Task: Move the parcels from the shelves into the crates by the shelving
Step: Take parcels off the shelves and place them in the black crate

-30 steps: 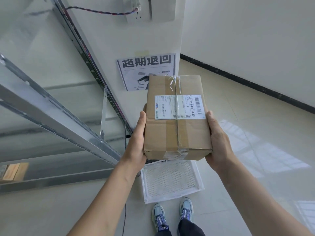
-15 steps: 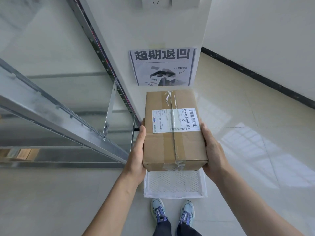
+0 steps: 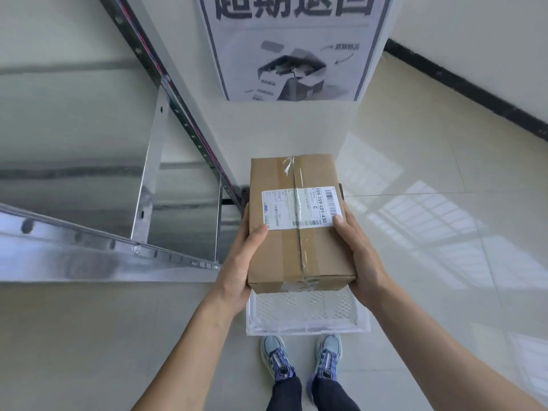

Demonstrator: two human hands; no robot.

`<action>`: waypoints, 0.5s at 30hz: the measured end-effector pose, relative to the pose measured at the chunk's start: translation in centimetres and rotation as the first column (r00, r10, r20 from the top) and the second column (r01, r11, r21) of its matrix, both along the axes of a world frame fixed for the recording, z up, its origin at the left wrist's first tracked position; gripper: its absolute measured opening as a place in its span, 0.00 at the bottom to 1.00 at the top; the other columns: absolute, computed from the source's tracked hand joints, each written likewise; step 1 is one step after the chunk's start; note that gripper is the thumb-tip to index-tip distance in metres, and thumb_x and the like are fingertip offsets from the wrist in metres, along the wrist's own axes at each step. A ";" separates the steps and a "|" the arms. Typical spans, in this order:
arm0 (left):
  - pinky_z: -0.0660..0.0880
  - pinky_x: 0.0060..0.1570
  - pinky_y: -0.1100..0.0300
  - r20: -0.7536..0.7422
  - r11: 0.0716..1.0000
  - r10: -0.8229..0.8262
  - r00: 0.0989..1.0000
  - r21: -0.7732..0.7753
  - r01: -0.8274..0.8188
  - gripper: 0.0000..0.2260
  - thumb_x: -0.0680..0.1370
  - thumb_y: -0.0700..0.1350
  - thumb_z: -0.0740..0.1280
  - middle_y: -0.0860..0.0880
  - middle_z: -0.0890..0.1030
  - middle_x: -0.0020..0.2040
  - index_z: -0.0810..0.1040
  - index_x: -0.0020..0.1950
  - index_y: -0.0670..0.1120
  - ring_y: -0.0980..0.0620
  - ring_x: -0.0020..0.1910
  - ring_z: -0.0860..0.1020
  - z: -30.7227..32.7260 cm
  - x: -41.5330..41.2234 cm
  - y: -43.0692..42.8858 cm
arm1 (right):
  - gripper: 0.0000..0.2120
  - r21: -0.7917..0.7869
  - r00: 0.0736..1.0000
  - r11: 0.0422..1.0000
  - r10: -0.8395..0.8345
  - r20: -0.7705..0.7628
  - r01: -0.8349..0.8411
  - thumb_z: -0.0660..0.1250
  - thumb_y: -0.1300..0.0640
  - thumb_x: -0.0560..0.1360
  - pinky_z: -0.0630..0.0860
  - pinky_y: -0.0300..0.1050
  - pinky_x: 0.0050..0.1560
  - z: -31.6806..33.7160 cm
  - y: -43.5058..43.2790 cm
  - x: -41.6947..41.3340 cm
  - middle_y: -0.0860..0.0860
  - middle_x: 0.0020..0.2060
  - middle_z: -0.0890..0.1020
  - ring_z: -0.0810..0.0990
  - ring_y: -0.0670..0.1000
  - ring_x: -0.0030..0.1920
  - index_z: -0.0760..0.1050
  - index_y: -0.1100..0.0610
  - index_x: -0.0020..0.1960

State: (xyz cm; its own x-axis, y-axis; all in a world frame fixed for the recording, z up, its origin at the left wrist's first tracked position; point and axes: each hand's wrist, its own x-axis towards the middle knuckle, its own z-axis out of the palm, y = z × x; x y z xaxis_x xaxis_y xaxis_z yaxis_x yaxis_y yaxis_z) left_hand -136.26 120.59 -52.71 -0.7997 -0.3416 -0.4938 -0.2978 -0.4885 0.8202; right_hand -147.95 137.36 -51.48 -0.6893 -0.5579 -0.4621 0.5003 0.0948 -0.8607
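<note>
Count: one cardboard parcel (image 3: 296, 250), one white mesh crate (image 3: 308, 330), two hands. I see the left hand (image 3: 237, 268) clasping the parcel's left side, thumb on the top face. The right hand (image 3: 363, 262) clasps the right side, thumb on the shipping label (image 3: 299, 209) corner. The parcel sits between both palms, over the floor crate, beside the steel shelving (image 3: 89, 256).

Half the crate (image 3: 305, 314) is covered
The parcel (image 3: 321, 253) hides its far end; the top edge clips the poster (image 3: 290, 54) heading.
</note>
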 end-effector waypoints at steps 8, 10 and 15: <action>0.79 0.56 0.49 0.164 0.996 0.061 0.985 0.049 -0.069 0.22 0.82 0.54 0.63 0.47 0.80 0.68 0.71 0.76 0.55 0.42 0.69 0.77 -16.4 -3.1 -2.9 | 0.22 0.065 0.998 0.996 0.066 0.022 -0.067 0.61 0.46 0.84 0.72 0.61 0.71 -17.9 -3.5 -4.0 0.43 0.69 0.78 0.78 0.51 0.68 0.65 0.37 0.76; 0.77 0.62 0.39 0.165 0.997 0.053 0.985 0.047 -0.062 0.20 0.83 0.54 0.64 0.48 0.80 0.69 0.70 0.75 0.58 0.41 0.70 0.76 -19.1 -3.7 -3.7 | 0.24 0.087 0.997 0.993 0.074 0.015 -0.075 0.63 0.43 0.82 0.71 0.61 0.72 -20.8 -4.0 -4.7 0.42 0.70 0.77 0.77 0.51 0.69 0.65 0.36 0.77; 0.70 0.70 0.36 0.232 0.999 0.045 0.972 -0.032 -0.038 0.23 0.84 0.54 0.63 0.54 0.77 0.72 0.63 0.79 0.65 0.47 0.73 0.73 -28.1 -4.5 -5.9 | 0.29 0.141 0.995 0.985 0.099 0.031 -0.103 0.65 0.39 0.77 0.71 0.61 0.72 -30.1 -6.2 -5.8 0.40 0.71 0.75 0.76 0.50 0.69 0.62 0.32 0.77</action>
State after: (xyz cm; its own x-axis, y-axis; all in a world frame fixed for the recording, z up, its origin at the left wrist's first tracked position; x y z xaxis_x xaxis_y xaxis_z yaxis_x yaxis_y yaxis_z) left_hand -140.76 114.69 -80.77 -0.6486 -0.3880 -0.6548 -0.4622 -0.4827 0.7438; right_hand -153.78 131.12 -81.57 -0.6210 -0.5513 -0.5572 0.5016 0.2667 -0.8229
